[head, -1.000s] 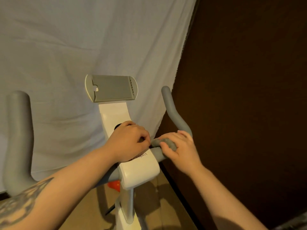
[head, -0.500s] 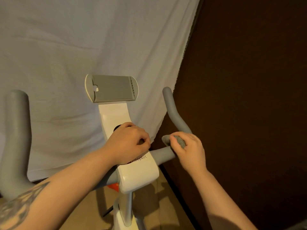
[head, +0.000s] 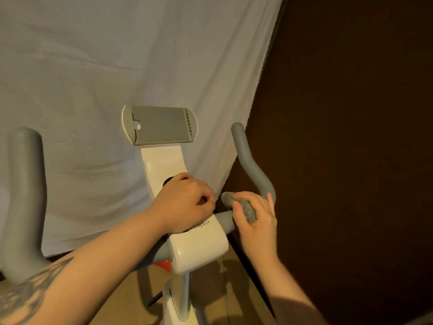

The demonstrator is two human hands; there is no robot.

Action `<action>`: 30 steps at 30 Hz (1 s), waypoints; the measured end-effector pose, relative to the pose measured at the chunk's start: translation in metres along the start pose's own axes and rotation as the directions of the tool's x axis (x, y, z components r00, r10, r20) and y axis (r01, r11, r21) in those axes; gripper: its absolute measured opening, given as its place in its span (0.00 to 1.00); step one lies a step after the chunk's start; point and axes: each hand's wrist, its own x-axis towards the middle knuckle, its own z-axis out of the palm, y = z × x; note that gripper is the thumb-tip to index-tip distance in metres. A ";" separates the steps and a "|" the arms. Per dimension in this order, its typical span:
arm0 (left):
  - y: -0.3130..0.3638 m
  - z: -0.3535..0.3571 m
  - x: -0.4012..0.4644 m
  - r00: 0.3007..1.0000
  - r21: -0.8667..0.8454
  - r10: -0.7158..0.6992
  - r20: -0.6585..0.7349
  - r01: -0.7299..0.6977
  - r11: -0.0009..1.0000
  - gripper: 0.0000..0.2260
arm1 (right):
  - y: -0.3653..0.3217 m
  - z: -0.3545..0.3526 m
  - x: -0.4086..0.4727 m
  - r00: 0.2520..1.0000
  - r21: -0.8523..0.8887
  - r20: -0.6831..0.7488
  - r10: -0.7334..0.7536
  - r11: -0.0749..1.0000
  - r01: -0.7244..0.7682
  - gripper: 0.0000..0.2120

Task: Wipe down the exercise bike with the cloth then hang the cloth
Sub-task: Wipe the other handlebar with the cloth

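While the right hand grips a grey cloth against the exercise bike's right handlebar, the left hand rests curled on the white console; whether it holds anything cannot be told.

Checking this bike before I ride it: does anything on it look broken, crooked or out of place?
Nothing stands out. The tablet holder sits level on the white column, both grey handlebars look intact, and the right hand holds the cloth against the right handlebar. The left hand rests on the column.
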 end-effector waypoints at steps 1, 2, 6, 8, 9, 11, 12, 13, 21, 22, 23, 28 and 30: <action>0.000 0.000 0.000 1.000 0.004 -0.001 -0.002 0.001 1.000 0.11 | -0.009 0.009 -0.007 0.997 0.053 -0.059 0.055 0.997 -0.052 0.07; 0.000 0.000 0.001 1.000 0.010 -0.003 -0.003 0.003 1.000 0.11 | -0.016 0.015 -0.012 0.992 0.086 -0.089 0.088 0.993 -0.081 0.07; 0.003 -0.001 0.002 1.000 0.025 -0.003 -0.003 0.003 1.000 0.11 | 0.004 -0.006 0.001 0.988 -0.041 0.114 -0.104 0.993 0.109 0.09; 0.002 -0.001 0.001 1.000 0.023 -0.005 0.004 0.005 1.000 0.11 | 0.023 -0.021 0.009 0.983 -0.146 0.129 -0.130 0.978 0.148 0.11; 0.002 -0.001 0.001 1.000 0.020 -0.008 0.009 0.008 1.000 0.11 | 0.024 -0.022 0.007 0.996 -0.131 0.065 -0.066 0.989 0.075 0.12; 0.001 -0.001 0.001 1.000 0.019 -0.008 0.012 0.008 1.000 0.11 | 0.008 -0.010 -0.006 0.992 -0.005 -0.069 0.107 0.994 -0.108 0.12; 0.001 -0.001 0.000 1.000 0.022 -0.005 0.009 0.005 1.000 0.11 | -0.003 -0.002 -0.011 0.984 0.079 -0.090 0.154 0.986 -0.147 0.11; 0.001 0.000 0.000 1.000 0.024 -0.003 0.007 0.003 1.000 0.11 | -0.012 0.004 -0.016 0.985 0.144 -0.065 0.161 0.978 -0.150 0.09; 0.003 -0.001 0.001 1.000 0.017 0.007 -0.007 -0.007 1.000 0.11 | 0.004 -0.013 -0.013 0.984 0.090 -0.062 0.166 0.983 -0.160 0.11; 0.003 -0.001 0.001 1.000 0.015 0.008 -0.008 -0.008 1.000 0.12 | -0.010 -0.004 -0.018 0.974 0.155 -0.080 0.210 0.968 -0.196 0.10; 0.002 -0.001 0.001 1.000 0.015 0.008 -0.009 -0.008 1.000 0.14 | -0.024 0.005 -0.024 0.975 0.186 -0.065 0.210 0.963 -0.195 0.10; 0.001 0.002 0.003 1.000 0.032 0.017 -0.024 -0.016 0.999 0.17 | -0.011 -0.003 -0.013 0.993 0.038 0.109 -0.036 0.999 0.032 0.12; 0.001 0.001 0.002 1.000 0.022 0.019 -0.021 -0.018 1.000 0.13 | 0.007 -0.014 0.001 0.998 -0.021 0.061 0.032 0.999 -0.031 0.13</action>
